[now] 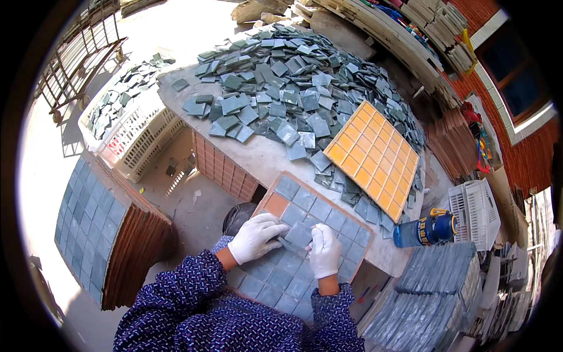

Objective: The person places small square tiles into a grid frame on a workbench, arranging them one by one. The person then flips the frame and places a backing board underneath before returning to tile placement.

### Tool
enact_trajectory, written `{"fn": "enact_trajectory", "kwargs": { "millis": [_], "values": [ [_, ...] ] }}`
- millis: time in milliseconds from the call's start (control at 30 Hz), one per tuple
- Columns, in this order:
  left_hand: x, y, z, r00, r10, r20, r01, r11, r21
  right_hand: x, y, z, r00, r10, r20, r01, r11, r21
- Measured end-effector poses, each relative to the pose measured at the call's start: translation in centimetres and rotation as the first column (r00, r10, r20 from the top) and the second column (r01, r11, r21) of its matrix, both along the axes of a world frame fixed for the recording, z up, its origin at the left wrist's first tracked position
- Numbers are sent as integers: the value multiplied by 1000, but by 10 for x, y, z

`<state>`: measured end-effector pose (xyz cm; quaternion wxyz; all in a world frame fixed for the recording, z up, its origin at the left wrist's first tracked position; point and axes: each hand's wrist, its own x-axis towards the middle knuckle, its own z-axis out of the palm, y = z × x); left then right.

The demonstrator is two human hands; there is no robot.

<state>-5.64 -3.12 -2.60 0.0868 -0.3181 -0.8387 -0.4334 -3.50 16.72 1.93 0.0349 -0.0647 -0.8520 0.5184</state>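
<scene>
A tray [368, 245] with a reddish rim lies before me, its grid filled with square grey-green stone tiles. One cell [275, 205] near its far left corner shows bare reddish base. My right hand [324, 252], in a white glove, pinches a loose stone tile [299, 234] tilted above the tray. My left hand [255, 238], also white-gloved, is closed with its fingertips at the left side of that tile, where a thin dark tile edge shows. Whether this is a second tile I cannot tell.
A heap of loose tiles [275, 76] covers the table's far side. An orange grid tray [375, 155] leans on it, near a blue bottle [425, 230]. Stacked tile-filled trays [138, 252] stand left, a white crate [141, 138] behind them. Tile stacks [434, 287] stand at right.
</scene>
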Motion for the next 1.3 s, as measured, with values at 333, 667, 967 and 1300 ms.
{"fn": "enact_trajectory", "kwargs": {
  "millis": [333,667,967,1300],
  "values": [
    [17,-10,-2,999,-40,-26,43,992,119,-34,28,-8,827,521,212,299,-89,-950],
    [17,-11,-2,999,-44,-2,44,991,127,-55,-3,-14,966,40,254,128,783,-608],
    [16,-11,-4,999,-36,-18,38,991,128,-71,-41,-34,976,207,-74,-152,881,448],
    [17,-13,-6,999,-39,-30,43,992,120,-77,-43,-19,865,501,27,-400,657,639]
  ]
}}
